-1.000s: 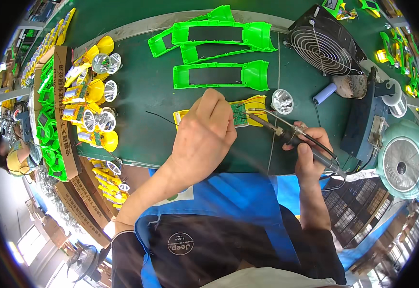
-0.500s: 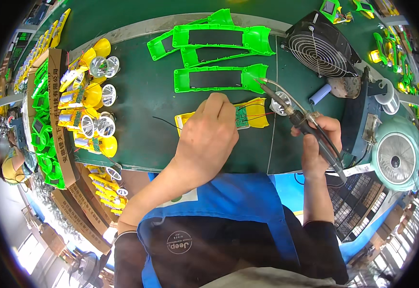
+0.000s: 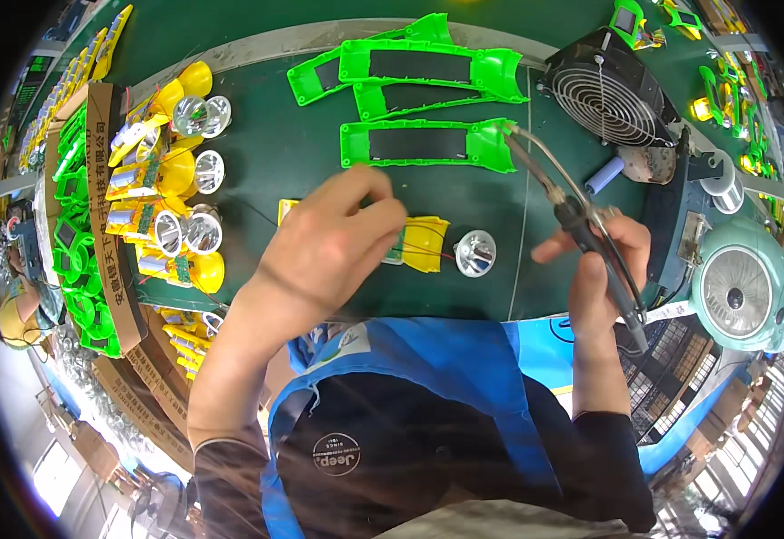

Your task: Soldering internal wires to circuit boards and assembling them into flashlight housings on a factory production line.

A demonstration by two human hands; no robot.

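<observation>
My left hand [image 3: 333, 238] is closed over a yellow flashlight housing [image 3: 426, 244], its fingers curled down and their tips partly hidden. A bit of green circuit board shows beside the fingers. A shiny round reflector [image 3: 475, 253] lies at the housing's right end, by a thin red wire. In my right hand [image 3: 607, 269] is a soldering iron [image 3: 580, 225] with a curved metal tube along it, its tip pointing up and left. That tip appears at the right end of a green shell [image 3: 419, 144] with a dark panel; whether they touch I cannot tell.
More green shells [image 3: 419, 65] lie stacked farther back. On the left are several yellow assemblies with reflectors [image 3: 208, 171] and a cardboard box edge [image 3: 109, 216]. At right stand a black fan [image 3: 603, 94], a blue cylindrical cell [image 3: 604, 175], a solder spool [image 3: 724, 193] and a pale green fan [image 3: 735, 296].
My left hand has moved left, and the yellow housing and its reflector have shifted left and nearer with it. My right hand still holds the soldering iron. The whole view has shifted slightly.
</observation>
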